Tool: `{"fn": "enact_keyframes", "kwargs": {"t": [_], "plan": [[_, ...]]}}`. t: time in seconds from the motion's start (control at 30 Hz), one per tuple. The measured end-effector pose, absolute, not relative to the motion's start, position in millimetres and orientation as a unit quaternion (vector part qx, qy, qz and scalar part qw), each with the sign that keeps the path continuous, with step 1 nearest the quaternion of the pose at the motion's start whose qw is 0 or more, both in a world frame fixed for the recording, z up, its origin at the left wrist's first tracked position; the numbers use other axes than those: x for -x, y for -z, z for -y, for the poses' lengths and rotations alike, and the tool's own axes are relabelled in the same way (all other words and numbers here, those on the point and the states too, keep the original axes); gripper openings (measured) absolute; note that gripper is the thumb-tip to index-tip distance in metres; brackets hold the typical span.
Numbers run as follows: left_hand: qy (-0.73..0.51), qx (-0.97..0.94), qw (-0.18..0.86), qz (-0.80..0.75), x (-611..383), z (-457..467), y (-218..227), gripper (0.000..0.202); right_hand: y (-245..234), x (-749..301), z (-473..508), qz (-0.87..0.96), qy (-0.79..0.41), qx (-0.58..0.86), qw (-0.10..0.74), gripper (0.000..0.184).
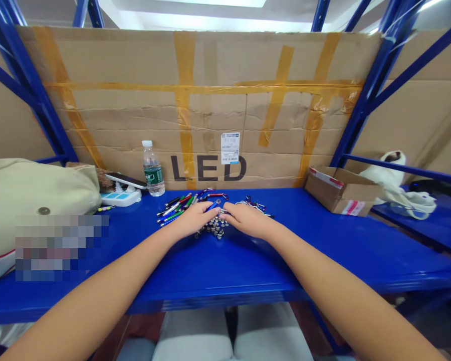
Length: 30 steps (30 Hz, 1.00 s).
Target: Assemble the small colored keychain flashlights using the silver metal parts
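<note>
My left hand (197, 218) is closed around a slim blue metal tube (213, 205), shaped like a small pen flashlight, whose silver end points to the right. Fingertips of my right hand (245, 218) are pinched together right beside that end; what they hold is too small to make out. Below both hands lies a pile of small silver metal parts (215, 229). Several red, green, blue and black tubes of the same kind (175, 209) lie in a heap behind and left of my left hand. More slim tubes with cords (253, 203) lie behind my right hand, which partly hides them.
On the blue table (225, 273) stand a water bottle (154, 170), a white power strip (121, 197) with a phone on it, and a beige bag (37, 193) at left. An open cardboard box (340, 193) is at right. A cardboard panel (135, 115) closes the back.
</note>
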<state>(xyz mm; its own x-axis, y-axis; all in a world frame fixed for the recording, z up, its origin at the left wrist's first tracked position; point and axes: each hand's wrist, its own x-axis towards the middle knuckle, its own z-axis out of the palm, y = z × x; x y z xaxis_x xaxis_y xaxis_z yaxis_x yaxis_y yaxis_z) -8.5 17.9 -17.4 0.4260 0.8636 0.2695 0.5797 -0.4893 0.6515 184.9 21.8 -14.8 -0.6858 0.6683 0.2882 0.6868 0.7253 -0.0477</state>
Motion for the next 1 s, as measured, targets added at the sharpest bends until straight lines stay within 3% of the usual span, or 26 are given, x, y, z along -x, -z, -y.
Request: {"fn": "enact_keyframes", "kwargs": {"t": [0.3, 0.63, 0.73, 0.87, 1.0], "plan": [[-0.32, -0.799, 0.266, -0.434, 6, -13, 13, 0.037, 20, -180, -24, 0.921, 0.01, 0.336, 0.196, 0.032], [-0.34, -0.782, 0.244, -0.461, 2, -12, 11, 0.039, 14, -175, -17, 0.879, 0.15, 0.439, 0.109, 0.04], [-0.356, -0.786, 0.213, -0.459, 2, -11, 11, 0.04, 14, -176, -18, 0.88, 0.094, 0.436, 0.164, 0.04], [-0.348, -0.833, 0.133, -0.41, 5, -8, 9, 0.032, 20, -179, -25, 0.882, -0.109, 0.362, 0.283, 0.052], [-0.337, -0.841, 0.115, -0.407, 6, -9, 10, 0.031, 23, -180, -28, 0.87, -0.17, 0.354, 0.298, 0.046]]}}
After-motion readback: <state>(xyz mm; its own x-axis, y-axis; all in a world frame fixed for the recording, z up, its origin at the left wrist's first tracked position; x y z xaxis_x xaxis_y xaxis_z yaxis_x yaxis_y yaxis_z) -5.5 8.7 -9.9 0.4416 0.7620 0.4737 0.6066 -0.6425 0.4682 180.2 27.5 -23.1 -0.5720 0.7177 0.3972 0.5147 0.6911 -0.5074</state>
